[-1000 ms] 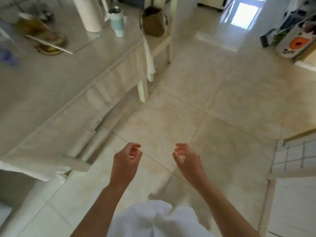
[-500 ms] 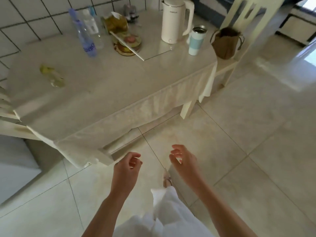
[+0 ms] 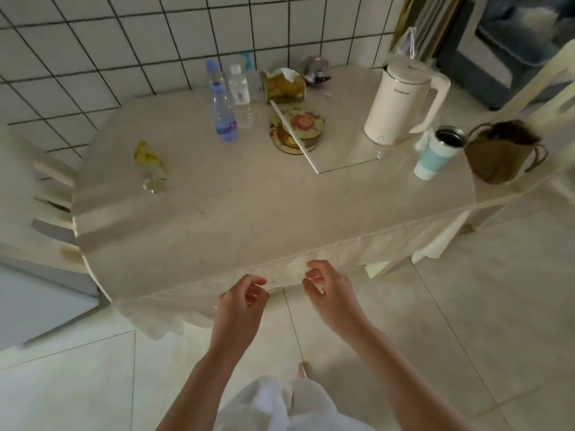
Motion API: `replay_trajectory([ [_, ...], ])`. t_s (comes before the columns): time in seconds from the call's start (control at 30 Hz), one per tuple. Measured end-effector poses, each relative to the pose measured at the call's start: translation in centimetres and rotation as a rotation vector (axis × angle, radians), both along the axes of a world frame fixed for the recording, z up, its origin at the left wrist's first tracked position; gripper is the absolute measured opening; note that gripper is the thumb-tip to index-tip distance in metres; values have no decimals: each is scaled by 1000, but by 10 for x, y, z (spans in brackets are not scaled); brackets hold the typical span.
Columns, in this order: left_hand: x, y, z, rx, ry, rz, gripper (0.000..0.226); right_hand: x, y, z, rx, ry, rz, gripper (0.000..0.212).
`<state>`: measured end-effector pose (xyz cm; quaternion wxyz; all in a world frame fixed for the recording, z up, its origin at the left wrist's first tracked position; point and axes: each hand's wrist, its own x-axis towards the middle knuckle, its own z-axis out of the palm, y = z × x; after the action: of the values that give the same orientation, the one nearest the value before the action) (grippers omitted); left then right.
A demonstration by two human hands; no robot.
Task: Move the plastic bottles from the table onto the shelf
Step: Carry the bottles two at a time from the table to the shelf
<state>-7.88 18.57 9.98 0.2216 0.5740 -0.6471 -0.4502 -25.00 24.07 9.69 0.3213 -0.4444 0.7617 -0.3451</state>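
Plastic bottles stand and lie on the desk (image 3: 255,213), well beyond both hands: a tall blue-labelled bottle (image 3: 222,112) stands upright far ahead of the left hand (image 3: 241,301), a shorter clear bottle (image 3: 240,94) with a white cap stands just beside it on its right and a little further back, and another blue-capped bottle (image 3: 249,65) shows behind these two against the tiled wall, partly hidden. A crumpled bottle with a yellow label (image 3: 150,166) lies on its side ahead and to the left of the left hand, well apart from the standing ones. The left hand hangs in front of the desk's near edge, fingers loosely curled, holding nothing. The right hand (image 3: 326,290) is just beside it, likewise loosely curled and empty, its fingertips over the hanging cloth edge; whether they touch it cannot be told. Far ahead and to the right of the right hand stand a white kettle (image 3: 399,107) and a pale blue tumbler (image 3: 435,154), with a brown bag (image 3: 497,157) on a chair past the tumbler.
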Motion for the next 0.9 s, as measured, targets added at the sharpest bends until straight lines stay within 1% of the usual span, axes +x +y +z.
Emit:
replay_trajectory([
  [0.13, -2, -32, -6, 42, -20, 37, 17, -8, -43, -4, 13, -3, 42, 32],
  [0.3, -6, -95, -20, 61, -38, 84, 19, -16, -105, -16, 34, -13, 51, 32],
  [0.47, -10, -176, -30, 40, -47, 89, 22, -22, -178, -22, 38, -1, 26, 31],
  [0.57, -12, -230, -32, 31, -41, 94, 26, -25, -229, -22, 45, 16, 12, 35],
  [0.77, -29, -316, -31, 0, -46, 79, 21, -35, -304, -19, 59, -17, -4, 41],
  [0.9, -42, -370, -27, -24, -21, 99, 28, -52, -357, -13, 40, -7, 8, 45],
])
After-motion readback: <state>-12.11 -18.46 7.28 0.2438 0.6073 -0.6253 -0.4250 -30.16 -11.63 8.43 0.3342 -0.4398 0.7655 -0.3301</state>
